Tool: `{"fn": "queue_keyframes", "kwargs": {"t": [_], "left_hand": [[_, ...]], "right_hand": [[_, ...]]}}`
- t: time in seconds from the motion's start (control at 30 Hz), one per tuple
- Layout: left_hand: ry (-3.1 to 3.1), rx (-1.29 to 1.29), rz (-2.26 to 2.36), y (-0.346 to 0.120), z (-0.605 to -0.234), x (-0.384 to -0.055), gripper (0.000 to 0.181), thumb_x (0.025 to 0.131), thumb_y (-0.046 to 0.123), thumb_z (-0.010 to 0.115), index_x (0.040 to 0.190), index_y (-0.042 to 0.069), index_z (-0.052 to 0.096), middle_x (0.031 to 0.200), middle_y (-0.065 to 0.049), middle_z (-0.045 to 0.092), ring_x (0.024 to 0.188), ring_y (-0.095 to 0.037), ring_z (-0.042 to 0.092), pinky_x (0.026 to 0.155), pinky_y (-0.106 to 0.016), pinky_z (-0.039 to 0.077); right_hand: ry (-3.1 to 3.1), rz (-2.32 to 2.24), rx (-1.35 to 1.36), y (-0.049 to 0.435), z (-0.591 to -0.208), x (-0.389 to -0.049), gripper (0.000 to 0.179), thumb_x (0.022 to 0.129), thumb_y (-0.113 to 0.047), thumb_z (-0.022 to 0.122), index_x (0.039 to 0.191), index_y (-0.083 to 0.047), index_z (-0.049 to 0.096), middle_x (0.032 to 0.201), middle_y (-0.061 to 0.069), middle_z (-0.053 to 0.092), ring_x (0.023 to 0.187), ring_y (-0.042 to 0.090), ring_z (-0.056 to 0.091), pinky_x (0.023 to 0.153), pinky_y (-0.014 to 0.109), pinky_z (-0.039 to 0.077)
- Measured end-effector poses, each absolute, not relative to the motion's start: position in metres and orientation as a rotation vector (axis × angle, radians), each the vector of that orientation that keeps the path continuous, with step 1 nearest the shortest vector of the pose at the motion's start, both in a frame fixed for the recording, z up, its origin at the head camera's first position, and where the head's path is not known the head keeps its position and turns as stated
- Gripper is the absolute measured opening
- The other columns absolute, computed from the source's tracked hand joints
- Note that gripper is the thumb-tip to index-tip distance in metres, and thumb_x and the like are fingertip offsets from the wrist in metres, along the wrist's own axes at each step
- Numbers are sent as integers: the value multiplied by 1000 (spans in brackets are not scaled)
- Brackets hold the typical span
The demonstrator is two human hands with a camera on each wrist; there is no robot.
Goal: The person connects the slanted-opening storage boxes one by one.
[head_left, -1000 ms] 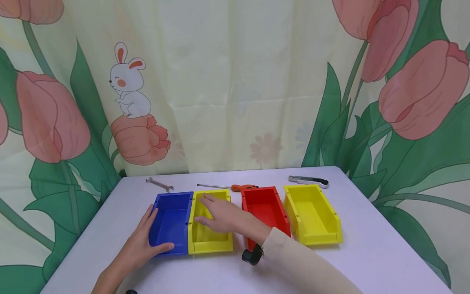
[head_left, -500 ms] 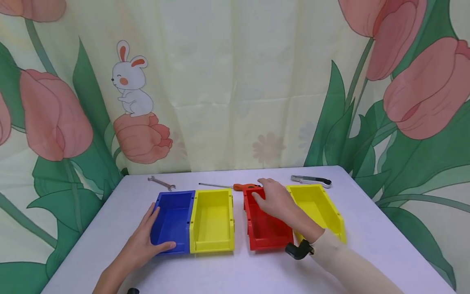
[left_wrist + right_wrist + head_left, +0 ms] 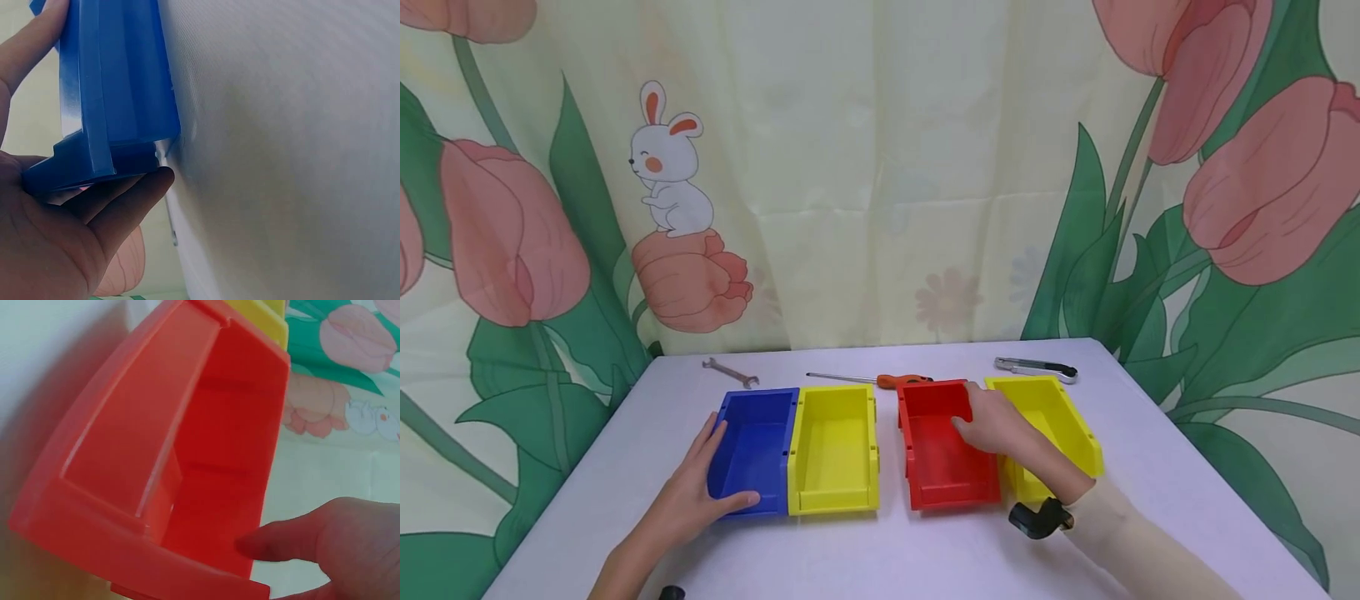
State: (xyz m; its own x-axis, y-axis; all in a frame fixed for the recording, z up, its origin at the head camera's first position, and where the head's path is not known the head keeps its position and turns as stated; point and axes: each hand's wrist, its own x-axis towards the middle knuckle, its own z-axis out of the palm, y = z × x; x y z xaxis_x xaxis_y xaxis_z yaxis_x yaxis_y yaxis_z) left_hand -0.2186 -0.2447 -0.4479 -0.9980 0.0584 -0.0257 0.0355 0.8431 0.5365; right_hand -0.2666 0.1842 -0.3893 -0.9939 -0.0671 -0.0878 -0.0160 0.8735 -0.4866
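Red storage bin (image 3: pixel 936 433) stood upright on the white tabletop (image 3: pixel 820 558), right of center relative to the table's side edges and set forward of its far edge. The right hand (image 3: pixel 988 421) gripped the bin's right wall, with the thumb on the inner side and the fingers over the outer side; how far down the fingers reached could not be determined. The left hand (image 3: pixel 700 492), spread wide, held the blue storage bin (image 3: pixel 756 433), its thumb at the near left corner and its fingers along the left wall.

The blue bin touched the left yellow bin (image 3: pixel 835 450). A gap separated that bin from the red one, and the right yellow bin (image 3: pixel 1052 408) stood just beside the red bin's right side. Along the table's far edge lay a wrench (image 3: pixel 730 372) toward the left corner, a screwdriver (image 3: pixel 898 382) mid-edge and a utility knife (image 3: pixel 1037 367) toward the right corner.

The step in hand was judged to be seating the right-hand grip. Good practice called for firm wall pressure, a low, level slide if the bin was shifted, clearance from the screwdriver handle, and steady left-hand bracing.
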Motion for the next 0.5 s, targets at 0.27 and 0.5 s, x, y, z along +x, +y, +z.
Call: {"fn": "queue_keyframes", "kwargs": {"t": [0.27,0.5], "left_hand": [[2992,84,890,-244,-449,-217,138,76,63,89,171,5,8,178,-25,1,159,-59,18,119,-76,28],[2991,76,870,-244,-447,-217,138,76,62,90,171,6,7,179,-24,0,159,-58,17,119,-75,28]], "right_hand": [[2928,-819,-51,189,-391,-266,78,91,1,75,159,1,38,143,22,65,109,30,70,85,44,69],[2918,-903,-33,194,-393,-268,77,90,-1,77,158,0,41,143,22,65,114,33,70,81,44,69]]}}
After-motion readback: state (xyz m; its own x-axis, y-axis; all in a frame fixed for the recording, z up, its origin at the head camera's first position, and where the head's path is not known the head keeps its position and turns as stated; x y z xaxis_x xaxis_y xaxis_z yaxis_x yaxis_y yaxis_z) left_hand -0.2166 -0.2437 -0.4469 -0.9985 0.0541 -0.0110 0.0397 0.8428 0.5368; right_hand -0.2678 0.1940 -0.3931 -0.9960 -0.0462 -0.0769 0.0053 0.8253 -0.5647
